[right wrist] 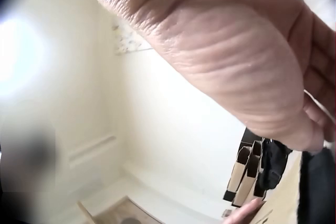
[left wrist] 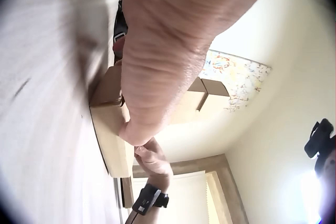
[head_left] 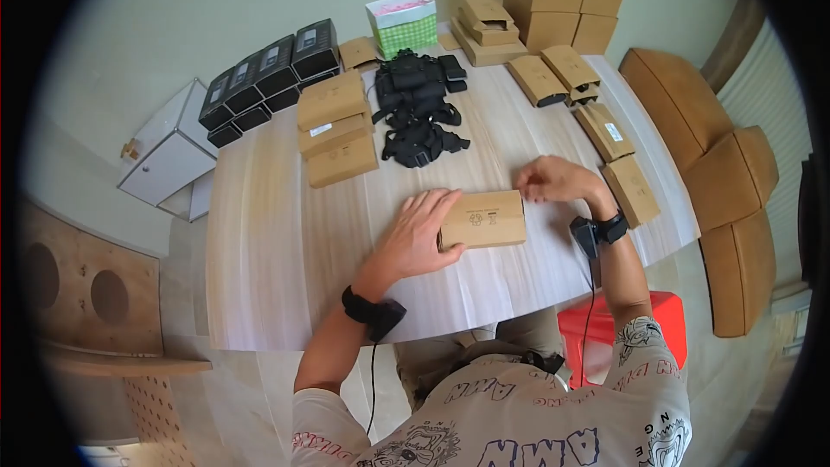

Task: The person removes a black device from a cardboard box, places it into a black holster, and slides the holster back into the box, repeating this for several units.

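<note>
Cardboard box (head_left: 488, 220), long axis left-to-right

The right hand (right wrist: 236, 61) is looming close, its creased heel bulging and its thumb bending in near the other fingers (right wrist: 320, 61); whether they're pinching anything, I'm not managing to tell. Just past the thumb a brown cardboard box (right wrist: 281, 192) is showing, with a dark area lying alongside it, and the left hand (right wrist: 244, 212) is poking in by a fingertip or so at the box's edge. Farther off, several narrow boxes (right wrist: 244, 174) are standing beside a black bundle (right wrist: 275, 163), while a bright light (right wrist: 16, 50) is glaring across the pale wall (right wrist: 173, 113).
</note>
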Demonstrator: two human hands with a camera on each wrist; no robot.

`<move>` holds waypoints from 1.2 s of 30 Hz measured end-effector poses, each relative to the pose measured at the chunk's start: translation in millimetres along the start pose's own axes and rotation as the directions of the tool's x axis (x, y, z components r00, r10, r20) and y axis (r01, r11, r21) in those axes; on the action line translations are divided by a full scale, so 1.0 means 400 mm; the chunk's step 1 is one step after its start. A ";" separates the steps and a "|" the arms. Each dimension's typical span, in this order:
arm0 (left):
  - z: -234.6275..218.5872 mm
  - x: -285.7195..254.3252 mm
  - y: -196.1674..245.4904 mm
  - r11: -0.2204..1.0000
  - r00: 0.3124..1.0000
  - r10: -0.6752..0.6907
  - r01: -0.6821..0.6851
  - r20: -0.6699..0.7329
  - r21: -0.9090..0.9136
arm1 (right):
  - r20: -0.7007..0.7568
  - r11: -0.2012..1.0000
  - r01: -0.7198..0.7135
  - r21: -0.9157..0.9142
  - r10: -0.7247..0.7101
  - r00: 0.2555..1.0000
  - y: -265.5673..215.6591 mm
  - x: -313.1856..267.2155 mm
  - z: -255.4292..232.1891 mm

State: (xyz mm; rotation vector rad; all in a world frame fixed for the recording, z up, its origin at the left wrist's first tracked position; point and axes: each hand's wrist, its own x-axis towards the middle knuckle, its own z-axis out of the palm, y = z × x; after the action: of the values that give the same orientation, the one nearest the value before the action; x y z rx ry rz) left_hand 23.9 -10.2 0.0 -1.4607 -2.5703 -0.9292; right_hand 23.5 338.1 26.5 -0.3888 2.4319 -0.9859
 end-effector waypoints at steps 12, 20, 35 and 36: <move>0.007 0.012 -0.009 0.991 0.992 -0.109 0.113 -0.056 0.075 | -0.079 0.798 -0.023 0.602 0.088 0.993 -0.029 0.076 0.154; 0.003 0.014 -0.037 0.995 0.993 -0.059 0.066 -0.102 0.069 | -0.189 0.756 -0.005 0.655 0.171 0.967 0.013 0.084 0.109; -0.044 -0.034 -0.083 0.974 0.980 -0.191 0.196 -0.053 0.116 | -0.588 0.908 0.072 -0.412 -0.325 0.740 0.057 0.029 0.022; -0.044 -0.034 -0.078 0.971 0.979 -0.197 0.202 -0.051 0.124 | -0.663 0.931 -0.028 -0.365 -0.238 0.710 0.049 0.025 0.022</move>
State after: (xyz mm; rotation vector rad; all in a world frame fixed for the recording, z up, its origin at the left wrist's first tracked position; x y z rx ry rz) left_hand 2.4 -41.6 -4.8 -1.1578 -2.7301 -0.7831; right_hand 18.3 342.6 4.0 -0.3077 3.3499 -0.8340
